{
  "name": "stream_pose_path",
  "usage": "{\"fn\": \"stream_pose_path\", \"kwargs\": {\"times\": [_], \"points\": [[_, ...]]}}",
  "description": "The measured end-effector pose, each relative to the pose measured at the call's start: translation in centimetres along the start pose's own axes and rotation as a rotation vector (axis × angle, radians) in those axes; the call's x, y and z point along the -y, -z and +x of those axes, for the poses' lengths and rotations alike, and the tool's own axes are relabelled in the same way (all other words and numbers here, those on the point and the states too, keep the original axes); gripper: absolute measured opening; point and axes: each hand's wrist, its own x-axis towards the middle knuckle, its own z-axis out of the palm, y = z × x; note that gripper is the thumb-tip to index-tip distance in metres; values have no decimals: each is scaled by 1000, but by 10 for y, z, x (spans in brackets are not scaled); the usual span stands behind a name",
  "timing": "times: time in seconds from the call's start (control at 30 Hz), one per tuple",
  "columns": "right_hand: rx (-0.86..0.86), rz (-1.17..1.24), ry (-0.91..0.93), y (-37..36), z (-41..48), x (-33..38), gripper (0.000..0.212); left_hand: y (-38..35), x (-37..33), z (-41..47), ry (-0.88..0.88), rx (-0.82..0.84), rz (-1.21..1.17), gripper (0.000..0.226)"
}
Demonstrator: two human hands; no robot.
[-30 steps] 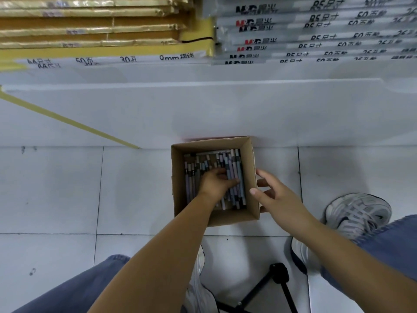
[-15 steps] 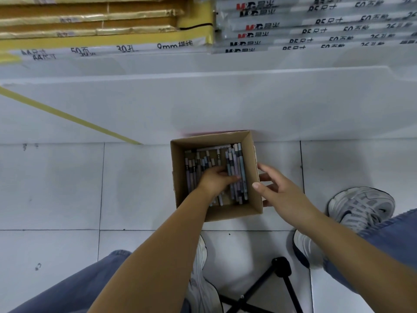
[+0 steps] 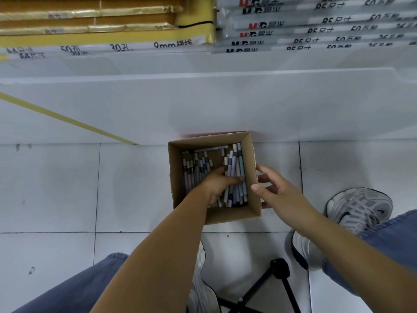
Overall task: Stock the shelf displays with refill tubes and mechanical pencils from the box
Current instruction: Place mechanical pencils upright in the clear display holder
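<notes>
An open cardboard box (image 3: pixel 252 177) stands on the white floor tiles against the base of a white shelf. Inside lie several mechanical pencils (image 3: pixel 235 168) in grey, lilac and pale blue, mostly lengthwise. My left hand (image 3: pixel 217 184) is down inside the box, its fingers curled around a bunch of pencils on the right side. My right hand (image 3: pixel 277 190) hovers just outside the box's right wall with relaxed, spread fingers and holds nothing; whether it touches the wall is unclear.
Above the box runs the white shelf front (image 3: pixel 203 105) with a yellow tape line (image 3: pixel 67 119). Stacked paper packs (image 3: pixel 316 26) and yellow packs (image 3: pixel 90 21) fill the shelf. A black tripod (image 3: pixel 270 283) and my white shoes (image 3: pixel 358 208) sit near the box.
My left hand has closed further round the pencils on the box's right side. My right hand stays beside the box wall. The view has tilted slightly.
</notes>
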Motion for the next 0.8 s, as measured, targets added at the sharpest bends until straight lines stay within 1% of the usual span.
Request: {"fn": "stream_pose_path", "kwargs": {"times": [0.07, 0.17, 0.27, 0.43, 0.57, 0.67, 0.73, 0.8], "points": [[2, 5, 1, 0, 0, 0, 45, 2, -1, 0, 21, 33, -49, 39], [-3, 17, 9, 0, 0, 0, 43, 5, -2, -1, 38, 71, -51, 24], [3, 19, 10, 1, 0, 0, 42, 8, -1, -3, 46, 47, -37, 15], [9, 11, 12, 1, 0, 1, 41, 17, 0, -7, 28, 31, -71, 27], [1, -27, 6, 1, 1, 4, 39, 23, -4, -19, -28, 24, -97, 18], [15, -55, -7, 2, -1, 9, 38, 29, -13, -40, -82, 79, -42, 15], [-29, -157, 0, 6, -1, 13, 34, 35, -22, -58, -122, 136, -22, 15], [-164, -238, 59, 11, -2, 22, 26, 40, -35, -82, -188, 177, 16, 14]]}}
